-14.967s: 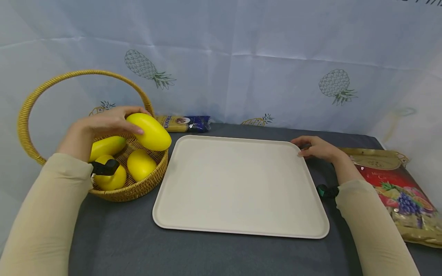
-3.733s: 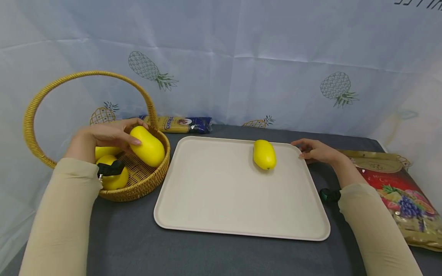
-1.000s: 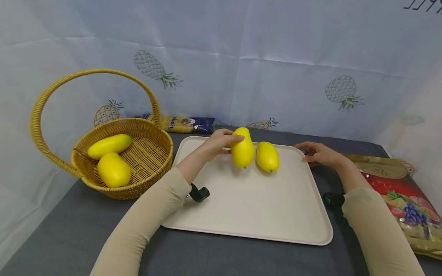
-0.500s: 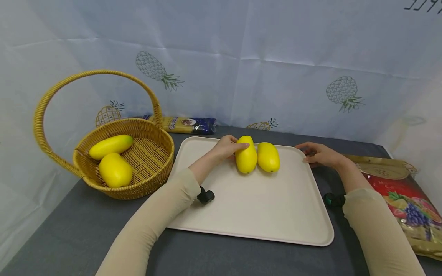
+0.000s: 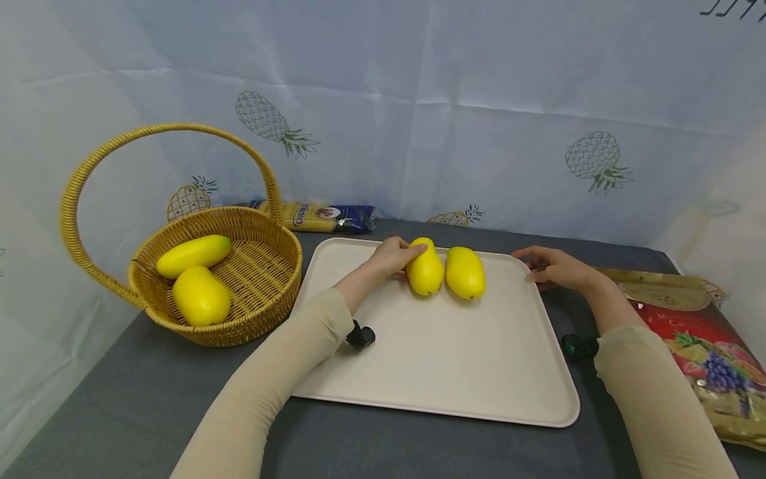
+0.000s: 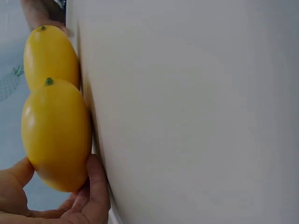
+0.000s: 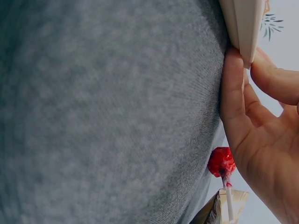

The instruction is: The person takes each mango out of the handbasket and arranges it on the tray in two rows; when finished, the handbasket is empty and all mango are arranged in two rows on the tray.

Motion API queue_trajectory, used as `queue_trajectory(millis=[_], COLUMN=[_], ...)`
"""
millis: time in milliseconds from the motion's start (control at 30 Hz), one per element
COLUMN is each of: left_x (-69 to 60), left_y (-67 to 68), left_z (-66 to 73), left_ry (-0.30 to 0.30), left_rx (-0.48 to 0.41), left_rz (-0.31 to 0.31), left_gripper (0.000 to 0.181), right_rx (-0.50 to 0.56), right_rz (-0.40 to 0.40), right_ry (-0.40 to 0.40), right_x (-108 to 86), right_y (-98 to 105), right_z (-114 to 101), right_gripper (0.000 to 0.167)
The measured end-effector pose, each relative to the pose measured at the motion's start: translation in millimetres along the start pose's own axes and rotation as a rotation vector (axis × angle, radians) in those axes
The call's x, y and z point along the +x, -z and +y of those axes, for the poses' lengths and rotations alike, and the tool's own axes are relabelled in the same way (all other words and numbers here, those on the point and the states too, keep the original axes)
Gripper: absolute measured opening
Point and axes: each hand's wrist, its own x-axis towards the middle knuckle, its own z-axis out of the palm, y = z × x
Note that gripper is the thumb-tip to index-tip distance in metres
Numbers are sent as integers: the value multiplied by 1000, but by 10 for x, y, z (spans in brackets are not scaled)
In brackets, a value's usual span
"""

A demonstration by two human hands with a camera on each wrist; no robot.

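Two yellow mangoes lie side by side near the back of a cream tray (image 5: 455,359). My left hand (image 5: 391,258) grips the left mango (image 5: 425,268) between thumb and fingers at its rear end. In the left wrist view, this held mango (image 6: 57,133) shows a small green stem spot and overlaps the other mango (image 6: 50,56). The second mango (image 5: 465,273) sits untouched just right of it. At the tray's back right corner, my right hand (image 5: 553,267) pinches the rim, thumb above and fingers below, as the right wrist view shows.
A wicker basket (image 5: 272,307) with a tall handle stands at the left, with two yellow fruits (image 5: 201,296) inside. Behind it lies a pasta packet (image 5: 317,217). A red and gold bag (image 5: 688,319) lies at the right. The right wrist view shows a red-wrapped lollipop (image 7: 221,162).
Two mangoes have gone from the basket to the tray. In the last second my left hand has lowered the second one onto the tray beside the first. My right hand has stayed at the corner.
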Motion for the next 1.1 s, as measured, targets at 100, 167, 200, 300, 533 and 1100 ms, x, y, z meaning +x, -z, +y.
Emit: queue_trajectory(millis=[100, 167, 200, 300, 533, 1100], left_x=[10, 17, 19, 32, 39, -128], left_y=[11, 17, 21, 28, 46, 269], left_z=[-10, -16, -19, -27, -24, 110], left_ry=[-7, -9, -8, -6, 15, 3], left_rx=[-21, -31, -35, -44, -48, 50], left_rz=[-15, -21, -25, -36, -37, -53], left_gripper=[59, 59, 59, 60, 65, 63], right_rx=[3, 4, 3, -4, -12, 16], right_rz=[3, 4, 5, 5, 2, 1], right_ry=[-1, 1, 2, 8, 8, -9], right_x=[0, -1, -2, -3, 12, 7], right_y=[0, 2, 3, 6, 9, -4], right_z=[6, 7, 7, 14, 34, 11], right_gripper=[60, 60, 59, 59, 60, 60])
